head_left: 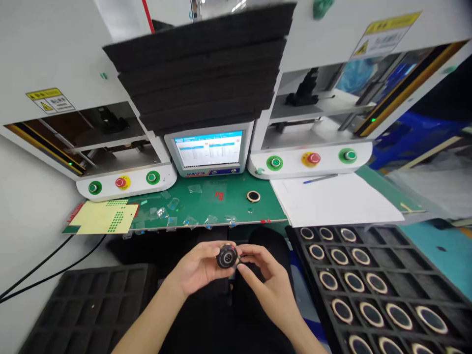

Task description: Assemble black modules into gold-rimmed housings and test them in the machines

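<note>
My left hand [201, 265] grips a round black smartwatch body [227, 256] by its edge, above my lap. The watch's back faces up, with a ringed circular centre and small contact dots. At its right edge, the thumb and fingers of my right hand [263, 275] close in a pinch on the rim. Any small part between those fingertips is too small to make out. Another round watch body [253, 196], gold-rimmed with a dark face, lies on the green bench mat [236, 209] beyond my hands.
A black foam tray [400, 285] at right holds several gold-rimmed watch bodies. Another foam tray [99, 295] is at lower left. Two white press machines with buttons flank a screen [208, 149]. Paper [332, 201], a blue pen [320, 179], a yellow card [105, 216] and film scraps lie on the bench.
</note>
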Demonstrator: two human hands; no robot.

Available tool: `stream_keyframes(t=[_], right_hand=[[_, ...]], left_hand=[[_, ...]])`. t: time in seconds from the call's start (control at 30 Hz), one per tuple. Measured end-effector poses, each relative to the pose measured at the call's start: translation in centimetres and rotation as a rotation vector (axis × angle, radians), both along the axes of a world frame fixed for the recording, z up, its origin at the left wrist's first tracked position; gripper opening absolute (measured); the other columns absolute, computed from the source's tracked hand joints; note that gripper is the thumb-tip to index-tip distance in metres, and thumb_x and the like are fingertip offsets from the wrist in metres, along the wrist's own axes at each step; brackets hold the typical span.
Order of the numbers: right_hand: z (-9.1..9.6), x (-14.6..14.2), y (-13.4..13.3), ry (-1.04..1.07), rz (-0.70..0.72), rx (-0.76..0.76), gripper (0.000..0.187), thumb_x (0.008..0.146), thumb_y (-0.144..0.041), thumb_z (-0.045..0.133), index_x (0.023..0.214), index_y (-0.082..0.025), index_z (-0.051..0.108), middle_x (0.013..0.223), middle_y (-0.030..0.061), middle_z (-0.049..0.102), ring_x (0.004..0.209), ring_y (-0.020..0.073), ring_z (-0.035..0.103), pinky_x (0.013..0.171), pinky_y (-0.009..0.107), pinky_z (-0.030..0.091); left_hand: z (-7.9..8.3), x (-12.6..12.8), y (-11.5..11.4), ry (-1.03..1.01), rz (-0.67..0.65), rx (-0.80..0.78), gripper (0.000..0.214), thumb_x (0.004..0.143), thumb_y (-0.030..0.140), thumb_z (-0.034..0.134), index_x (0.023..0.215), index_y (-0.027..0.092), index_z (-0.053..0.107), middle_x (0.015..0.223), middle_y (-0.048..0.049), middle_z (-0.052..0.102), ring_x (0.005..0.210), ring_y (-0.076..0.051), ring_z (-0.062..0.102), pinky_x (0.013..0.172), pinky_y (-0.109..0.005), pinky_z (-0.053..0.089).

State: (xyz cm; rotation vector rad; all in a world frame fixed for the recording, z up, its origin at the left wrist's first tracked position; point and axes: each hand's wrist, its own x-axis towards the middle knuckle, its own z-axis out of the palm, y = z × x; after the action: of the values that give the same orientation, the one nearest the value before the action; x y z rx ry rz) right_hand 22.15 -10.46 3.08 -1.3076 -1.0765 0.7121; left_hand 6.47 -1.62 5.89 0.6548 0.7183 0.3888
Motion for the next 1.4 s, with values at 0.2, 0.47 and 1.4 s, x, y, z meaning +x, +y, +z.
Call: stream_keyframes(t=[0.2,0.47,1.4], right_hand=[[0.4,-1.5,-1.3,0.161,-0.01,0.059,0.015,0.078,-0.013,0.072,0.09,-0.021,0.069,0.085,0.0041,0.075,0.075,0.016,0.074,0.068,0.02,0.061],[2.1,-0.7,-2.6,0.129,0.005,0.273,0.024,0.082,-0.001,0.065,0.091,-0.023,0.06,0.085,0.0024,0.068,0.081,0.0142,0.068,0.072,0.023,0.059],[3.2,1.4,-3.9,-0.107,0.194,0.299,0.029,0.082,0.004,0.062,0.092,-0.023,0.059,0.081,0.004,0.069,0.073,0.0166,0.069,0.062,0.026,0.06]], left_hand=[[0.5,0.6,-4.9,0.103,0.166,0.273,0.027,0.083,0.038,0.075,0.099,0.016,0.079,0.097,-0.0093,0.077,0.093,-0.021,0.072,0.088,-0.031,0.06],[1.7,0.2,-7.1,0.247,0.153,0.875,0.021,0.099,0.021,0.055,0.112,0.024,0.071,0.101,-0.0019,0.076,0.081,-0.012,0.072,0.071,-0.015,0.06],[2.9,-0.5,-6.1,0.282,-0.138,1.261,0.022,0.101,0.021,0.05,0.117,0.023,0.064,0.102,-0.0027,0.075,0.088,-0.014,0.07,0.081,-0.022,0.051]])
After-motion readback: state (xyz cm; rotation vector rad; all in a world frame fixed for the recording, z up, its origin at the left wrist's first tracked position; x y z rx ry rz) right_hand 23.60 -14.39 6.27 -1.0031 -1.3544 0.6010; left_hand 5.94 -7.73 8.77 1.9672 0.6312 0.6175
